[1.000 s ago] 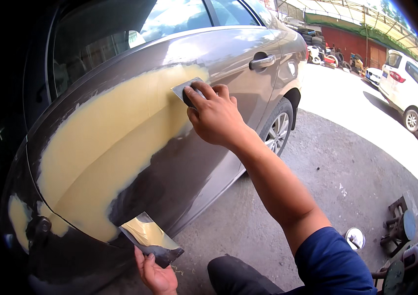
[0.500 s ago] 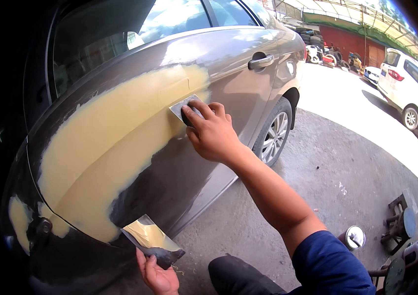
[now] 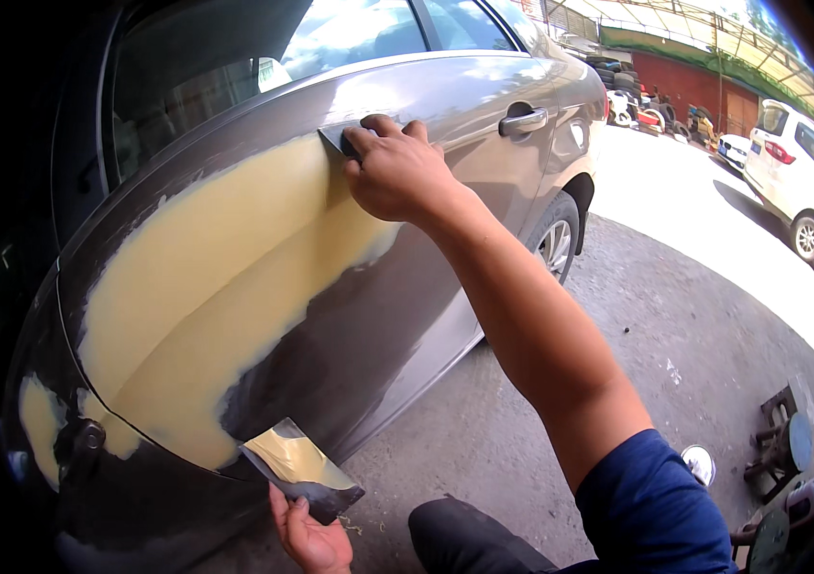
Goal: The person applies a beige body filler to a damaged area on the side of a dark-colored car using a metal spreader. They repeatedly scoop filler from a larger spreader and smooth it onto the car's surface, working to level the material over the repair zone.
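A broad patch of yellow body filler (image 3: 206,258) covers much of the grey-brown car door (image 3: 359,325). My right hand (image 3: 397,170) grips a flat putty spreader (image 3: 335,139) against the door, at the upper edge of the filler below the window. Its fingers hide much of the spreader. Low in front of the door, my left hand (image 3: 311,536) pinches the edge of a dark flat mixing board (image 3: 330,497), which carries a folded lump of yellow filler (image 3: 294,457). A smaller filler patch (image 3: 41,421) shows on the neighbouring panel at the left.
The door handle (image 3: 524,121) sticks out right of my hand, with the rear wheel (image 3: 556,241) beyond. On the concrete floor at the right stand an open can (image 3: 699,464) and a small stool (image 3: 785,445). A white van (image 3: 804,172) is parked farther off.
My right hand and its spreader have moved up along the door, from the filler's right part to its top edge. My left hand and the board stay nearly in place.
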The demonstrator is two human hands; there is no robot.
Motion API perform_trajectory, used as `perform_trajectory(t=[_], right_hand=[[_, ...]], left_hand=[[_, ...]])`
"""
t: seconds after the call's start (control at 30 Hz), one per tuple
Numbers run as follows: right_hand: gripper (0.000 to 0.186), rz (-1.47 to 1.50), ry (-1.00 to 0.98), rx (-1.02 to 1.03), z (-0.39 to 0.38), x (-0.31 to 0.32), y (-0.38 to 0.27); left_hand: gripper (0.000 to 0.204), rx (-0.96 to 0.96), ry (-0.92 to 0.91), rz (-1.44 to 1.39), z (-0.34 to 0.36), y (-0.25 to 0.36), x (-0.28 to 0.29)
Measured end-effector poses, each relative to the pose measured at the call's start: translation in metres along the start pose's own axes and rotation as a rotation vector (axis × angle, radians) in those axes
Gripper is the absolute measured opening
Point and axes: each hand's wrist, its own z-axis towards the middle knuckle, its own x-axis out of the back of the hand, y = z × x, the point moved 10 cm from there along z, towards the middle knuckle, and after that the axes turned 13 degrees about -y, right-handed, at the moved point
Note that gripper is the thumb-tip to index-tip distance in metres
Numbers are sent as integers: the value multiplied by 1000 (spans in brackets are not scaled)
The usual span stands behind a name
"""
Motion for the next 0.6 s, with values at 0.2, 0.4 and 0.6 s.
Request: perform_trajectory(t=[0.2, 0.4, 0.6], right_hand=[[53, 40, 56, 80, -40, -35, -22], [53, -8, 159, 153, -79, -65, -18], [52, 26, 206, 92, -77, -34, 11]], left_hand=[[64, -10, -12, 10, 2, -1, 1], [64, 27, 5, 0, 3, -7, 2], [65, 33, 19, -28, 1, -4, 2]])
